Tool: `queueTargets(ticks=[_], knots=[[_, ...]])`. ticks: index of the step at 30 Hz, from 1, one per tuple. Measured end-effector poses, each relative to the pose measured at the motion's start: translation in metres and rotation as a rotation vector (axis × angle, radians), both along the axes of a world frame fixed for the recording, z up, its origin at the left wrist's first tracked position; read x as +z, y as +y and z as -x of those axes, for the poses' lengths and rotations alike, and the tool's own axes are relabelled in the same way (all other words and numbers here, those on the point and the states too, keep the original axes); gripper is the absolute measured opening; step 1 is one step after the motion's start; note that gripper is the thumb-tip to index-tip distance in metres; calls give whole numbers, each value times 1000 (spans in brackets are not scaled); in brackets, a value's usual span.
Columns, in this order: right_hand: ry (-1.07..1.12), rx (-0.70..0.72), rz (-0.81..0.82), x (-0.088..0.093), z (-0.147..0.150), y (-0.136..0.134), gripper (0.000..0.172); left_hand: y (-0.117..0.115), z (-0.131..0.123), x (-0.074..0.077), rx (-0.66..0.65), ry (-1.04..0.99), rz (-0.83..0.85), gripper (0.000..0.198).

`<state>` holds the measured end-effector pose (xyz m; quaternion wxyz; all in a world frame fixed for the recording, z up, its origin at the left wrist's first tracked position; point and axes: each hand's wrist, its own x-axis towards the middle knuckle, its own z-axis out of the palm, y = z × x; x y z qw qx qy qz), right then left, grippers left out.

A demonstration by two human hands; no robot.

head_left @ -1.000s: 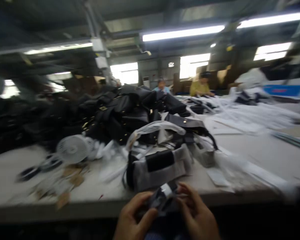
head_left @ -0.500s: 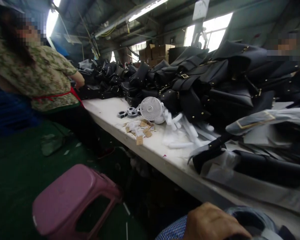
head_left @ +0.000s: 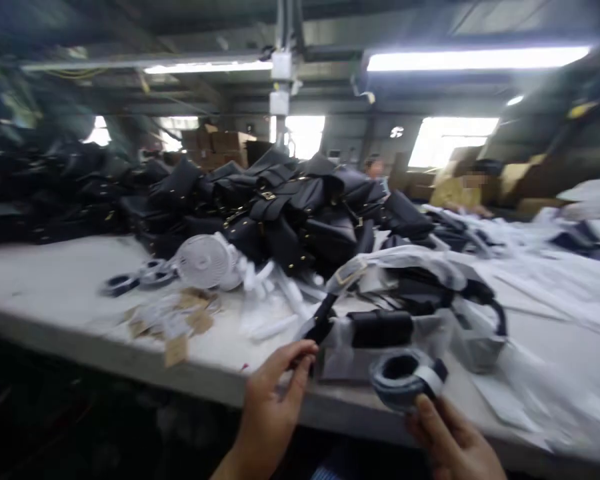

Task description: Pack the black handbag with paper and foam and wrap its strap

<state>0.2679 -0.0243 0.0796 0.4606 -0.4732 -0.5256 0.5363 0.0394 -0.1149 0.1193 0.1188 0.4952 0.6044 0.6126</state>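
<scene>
My left hand (head_left: 275, 393) is closed at the table's front edge, thumb and fingers pinching the lower end of a black bag strap (head_left: 325, 315). That strap belongs to a black bag (head_left: 383, 328) lying partly wrapped in clear and white plastic, with a gold buckle on its wrapped upper strap. Lower right, my right hand (head_left: 453, 433) grips a rolled-up dark strap (head_left: 397, 380) with a white band around it. The roll is held up in front of the bag, over the table edge. Motion blur softens the details.
Black bags (head_left: 300, 220) are heaped along the back. A white fan (head_left: 205, 261), strap rolls (head_left: 120, 285), paper tags (head_left: 175, 323) and white foam tubes (head_left: 275, 327) lie left on the white table (head_left: 55, 287). Plastic wrapping (head_left: 560, 387) covers the right. A person in yellow (head_left: 457, 193) is behind.
My view has swung right, so the pink stool and the nearby person at left are out of sight. Both my hands now show, with the roll raised and the left hand at the bag strap.
</scene>
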Motion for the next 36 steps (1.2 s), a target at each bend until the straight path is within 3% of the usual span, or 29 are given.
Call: queueTargets(ticks=[3,6,10,14,18,25,30,36], knots=[[289,14,91,18,14,12,52,32,17,36,-22,95,-88,21],[443,56,104,39,31,17,48,71,28,79,-69,203,-116,29],[526,144,76,61,50,25,43,120,34,127,-391,70,152,55],[630,157,79,76,67,42,44,147,35,153,-656,32,385,61],[712,182,74,91,79,54,49,152,35,164,-790,8,513,53],[784,295,-31,109,90,55,43,153,30,163,-754,13,494,49],[666,294,-106,113,88,57,37,153,25,165,-706,64,459,47],[496,291,-235,117,81,59,40,157,25,165,-751,75,525,48]])
